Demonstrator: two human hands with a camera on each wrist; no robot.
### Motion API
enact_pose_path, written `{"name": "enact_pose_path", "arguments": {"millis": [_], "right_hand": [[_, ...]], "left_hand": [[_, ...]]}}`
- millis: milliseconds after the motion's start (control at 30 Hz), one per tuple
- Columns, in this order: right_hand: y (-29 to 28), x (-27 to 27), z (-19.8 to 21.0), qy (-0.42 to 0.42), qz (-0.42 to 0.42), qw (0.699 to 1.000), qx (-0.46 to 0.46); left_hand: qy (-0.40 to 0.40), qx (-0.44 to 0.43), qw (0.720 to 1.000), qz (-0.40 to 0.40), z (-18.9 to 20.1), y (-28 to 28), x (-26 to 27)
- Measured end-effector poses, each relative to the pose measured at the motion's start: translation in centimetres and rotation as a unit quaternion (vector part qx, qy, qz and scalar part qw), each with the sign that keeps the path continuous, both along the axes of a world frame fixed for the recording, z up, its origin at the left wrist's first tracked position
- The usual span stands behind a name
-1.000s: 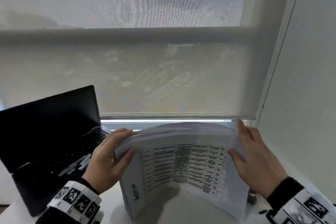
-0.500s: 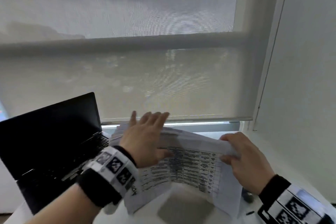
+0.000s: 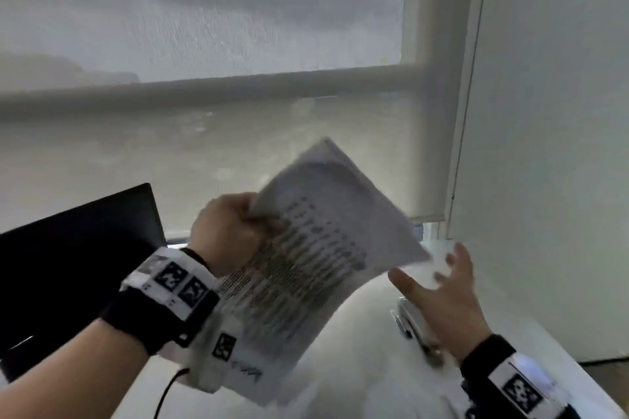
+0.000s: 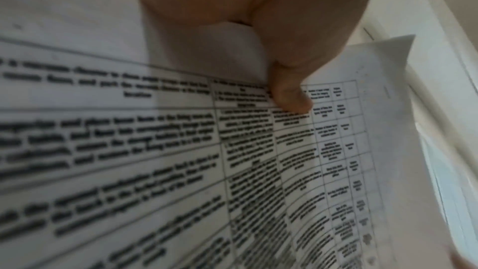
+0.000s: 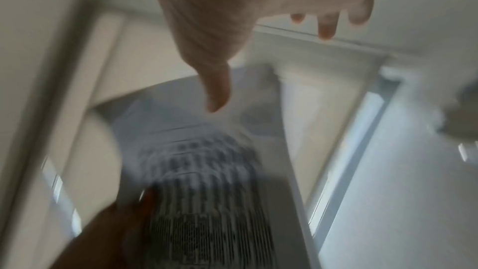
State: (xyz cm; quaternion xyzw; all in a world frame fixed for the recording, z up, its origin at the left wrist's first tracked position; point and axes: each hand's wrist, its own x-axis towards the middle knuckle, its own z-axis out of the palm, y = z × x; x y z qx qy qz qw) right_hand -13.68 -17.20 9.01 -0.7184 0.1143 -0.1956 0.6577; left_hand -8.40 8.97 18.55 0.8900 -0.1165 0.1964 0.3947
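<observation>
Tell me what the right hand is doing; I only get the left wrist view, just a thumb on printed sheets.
Observer: The right hand is open, fingers spread, holding nothing, beside the sheets.
Operator: Report what lies under it.
Observer: A silvery object on the white desk, too blurred to name.
Operator: Describe the other side of the sheets.
Observer: An open black laptop, screen dark.
</observation>
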Motion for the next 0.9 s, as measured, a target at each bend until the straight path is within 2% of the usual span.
{"name": "enact_pose_path", "arguments": {"millis": [33,67,133,167,233,300,400,500,567,667,733,767,900], "right_hand": [[0.5,-0.1,0.0,-0.018,0.064,0.995,0.077],[1.1,-0.1,0.3,-0.042,0.128,0.984,0.116],[2.3,0.2,1.7,-0.103,0.202,0.969,0.101],[2.9,0.2,2.9,-0.131,0.196,0.969,0.067],[4.0,0.3,5.3,-0.179,0.121,0.976,-0.02],[4.8,0.0,6.6,-0.218,0.068,0.972,-0.048],[7.6,-1.9,6.3,-0.246,0.083,0.963,-0.071],[10.3,-2.4,2.8,-0.252,0.101,0.954,-0.127],[10.4,-1.6,-0.3,-0.211,0.109,0.961,-0.14],[8.2,-0.4,-4.7,-0.039,0.134,0.98,-0.141],[6.3,0.0,-6.5,0.082,0.139,0.971,-0.173],[5.4,0.4,-6.9,0.117,0.139,0.964,-0.193],[3.5,2.5,-6.6,0.138,0.124,0.962,-0.2]], "left_hand": [[0.009,-0.099,0.995,-0.017,0.6,0.7,-0.2],[0.024,-0.18,0.983,-0.033,0.9,1.1,-0.5],[0.042,-0.279,0.957,-0.065,1.4,1.2,-1.3],[0.037,-0.304,0.95,-0.066,1.5,1.1,-1.7],[0.005,-0.349,0.936,-0.051,1.4,0.6,-2.3],[-0.039,-0.375,0.926,-0.031,1.1,-0.1,-2.8],[-0.098,-0.351,0.931,0.013,-0.5,-1.9,-3.5],[-0.071,-0.319,0.944,0.045,-4.9,-4.0,-3.7],[-0.02,-0.328,0.942,0.065,-8.5,-4.4,-3.5],[0.022,-0.288,0.948,0.133,-12.7,-3.1,-2.6],[0.053,-0.275,0.95,0.142,-14.7,-2.0,-2.1],[0.079,-0.274,0.948,0.143,-15.5,-1.5,-1.8],[0.125,-0.201,0.963,0.129,-16.2,-0.1,-0.5]]}}
